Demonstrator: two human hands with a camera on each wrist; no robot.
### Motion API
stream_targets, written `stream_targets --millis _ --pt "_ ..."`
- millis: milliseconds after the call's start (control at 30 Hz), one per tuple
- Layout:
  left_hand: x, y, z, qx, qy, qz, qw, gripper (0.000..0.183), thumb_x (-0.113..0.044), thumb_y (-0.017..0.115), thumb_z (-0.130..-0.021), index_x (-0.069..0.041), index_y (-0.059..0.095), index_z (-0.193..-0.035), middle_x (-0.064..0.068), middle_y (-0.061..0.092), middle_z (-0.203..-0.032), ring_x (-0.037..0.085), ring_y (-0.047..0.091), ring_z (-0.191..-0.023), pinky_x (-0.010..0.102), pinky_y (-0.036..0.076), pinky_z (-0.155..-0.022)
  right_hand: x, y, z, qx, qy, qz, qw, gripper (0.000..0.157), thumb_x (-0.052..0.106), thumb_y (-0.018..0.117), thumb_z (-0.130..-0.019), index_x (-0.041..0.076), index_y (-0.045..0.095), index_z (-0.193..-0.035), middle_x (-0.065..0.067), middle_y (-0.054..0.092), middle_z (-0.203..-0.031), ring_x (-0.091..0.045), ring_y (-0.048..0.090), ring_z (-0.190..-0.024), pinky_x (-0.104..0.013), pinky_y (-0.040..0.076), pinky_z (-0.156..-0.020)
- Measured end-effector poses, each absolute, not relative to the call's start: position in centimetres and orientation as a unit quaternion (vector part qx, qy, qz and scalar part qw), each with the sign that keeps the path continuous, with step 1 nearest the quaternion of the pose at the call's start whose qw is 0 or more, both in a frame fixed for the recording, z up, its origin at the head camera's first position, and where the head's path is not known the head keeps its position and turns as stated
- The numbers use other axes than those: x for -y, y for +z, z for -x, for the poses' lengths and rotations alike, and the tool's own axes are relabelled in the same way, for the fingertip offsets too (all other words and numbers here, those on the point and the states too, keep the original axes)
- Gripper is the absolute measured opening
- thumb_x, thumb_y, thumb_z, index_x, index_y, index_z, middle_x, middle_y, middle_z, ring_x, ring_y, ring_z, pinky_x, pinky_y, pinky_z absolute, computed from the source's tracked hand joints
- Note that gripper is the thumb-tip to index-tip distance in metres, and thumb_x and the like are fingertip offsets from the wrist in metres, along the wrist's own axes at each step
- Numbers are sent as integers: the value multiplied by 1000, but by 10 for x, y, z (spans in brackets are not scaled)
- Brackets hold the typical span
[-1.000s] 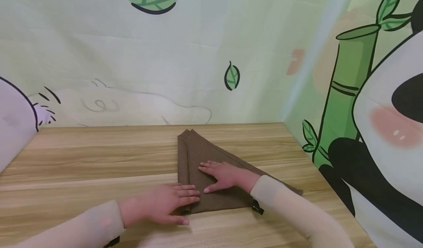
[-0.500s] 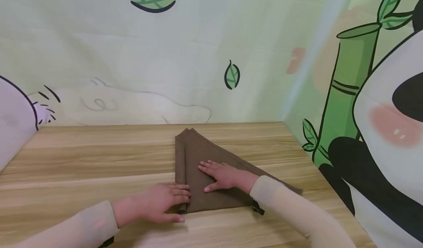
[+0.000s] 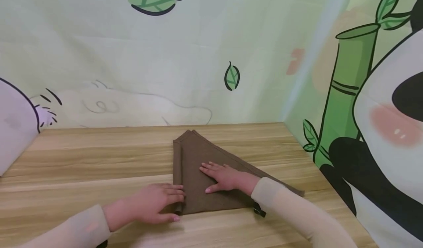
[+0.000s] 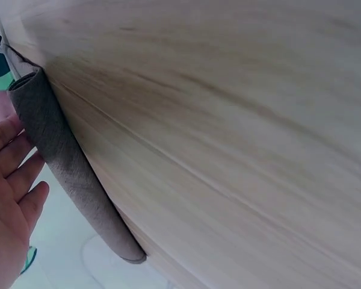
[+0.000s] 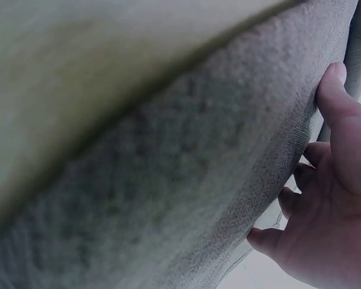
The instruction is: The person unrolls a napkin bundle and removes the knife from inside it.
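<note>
A brown cloth (image 3: 198, 198), folded into a rough triangle, lies on the wooden table. Its left edge forms a narrow roll (image 3: 177, 163), whose hollow end shows in the left wrist view. Fingertips of my left hand (image 3: 155, 202) rest on the near part of that roll, fingers extended and thumb apart on the table side. My right hand (image 3: 226, 177) lies flat on the middle of the cloth with its fingers spread. From the right wrist, the cloth (image 5: 168, 168) fills much of the view beside the thumb and fingertips.
The wooden table (image 3: 99, 152) extends to both sides of the cloth. Behind it hangs a pale backdrop (image 3: 198, 38) printed with leaves, and a panda and bamboo stalk (image 3: 350, 79) show at the right. A small black strap piece (image 3: 259, 210) shows under the right sleeve.
My left hand has slid left, and the rolled edge has moved left with it, leaving more flat cloth beside the roll. The right hand has stayed in place on the cloth.
</note>
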State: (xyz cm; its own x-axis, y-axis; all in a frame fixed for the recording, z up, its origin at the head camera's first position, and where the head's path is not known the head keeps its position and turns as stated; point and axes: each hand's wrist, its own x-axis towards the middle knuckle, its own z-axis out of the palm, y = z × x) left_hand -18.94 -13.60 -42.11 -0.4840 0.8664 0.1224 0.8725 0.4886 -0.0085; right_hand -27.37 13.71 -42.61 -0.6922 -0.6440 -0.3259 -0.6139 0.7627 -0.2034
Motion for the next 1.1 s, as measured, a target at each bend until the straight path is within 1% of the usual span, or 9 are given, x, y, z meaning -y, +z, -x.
stream_targets --millis 200,433,600,767,867,933,1100 --pt "145 -422 189 864 -34 498 63 59 -58 43 -100 -10 65 -126 5 68 -130 26 62 -124 42 52 -102 -141 -425 274 -920 -45 338 194 77 47 59 -96 16 26 -158 -4 20 -167 -29 15 -156 -63 23 -120" --pt "151 -423 186 868 -23 491 62 59 -57 43 -100 -11 64 -129 8 66 -132 27 63 -123 43 53 -101 -148 -425 274 -919 -57 338 196 77 44 61 -95 13 27 -157 -6 21 -166 -31 15 -155 -64 23 -119" --pt "152 -418 184 876 -25 478 50 56 -55 42 -101 -11 66 -128 5 68 -131 26 64 -121 43 53 -100 -149 -426 274 -916 -59 342 200 77 45 61 -95 14 27 -157 -6 21 -166 -31 14 -155 -64 22 -120" --pt "151 -417 186 881 -28 470 55 53 -52 44 -102 -12 67 -126 6 68 -130 25 65 -119 42 54 -98 -147 -423 277 -915 -52 352 190 76 45 62 -94 13 31 -155 -8 25 -165 -31 19 -155 -56 25 -122" --pt "149 -419 188 880 -26 471 58 53 -52 44 -101 -12 64 -130 8 65 -135 25 62 -124 42 53 -101 -145 -420 278 -914 -47 361 177 74 46 61 -95 13 33 -155 -8 27 -164 -31 20 -154 -54 27 -122" --pt "145 -421 190 878 -20 476 53 53 -51 43 -102 -14 61 -134 6 62 -139 25 59 -128 42 51 -103 -142 -418 278 -915 -46 364 167 74 47 61 -95 14 34 -155 -9 27 -164 -32 21 -154 -56 28 -121" --pt "135 -422 192 868 4 496 31 51 -48 38 -105 -16 57 -139 3 58 -144 24 54 -135 41 48 -107 -131 -417 278 -918 -30 360 162 75 52 58 -95 19 31 -156 -4 24 -166 -29 17 -155 -59 27 -120"
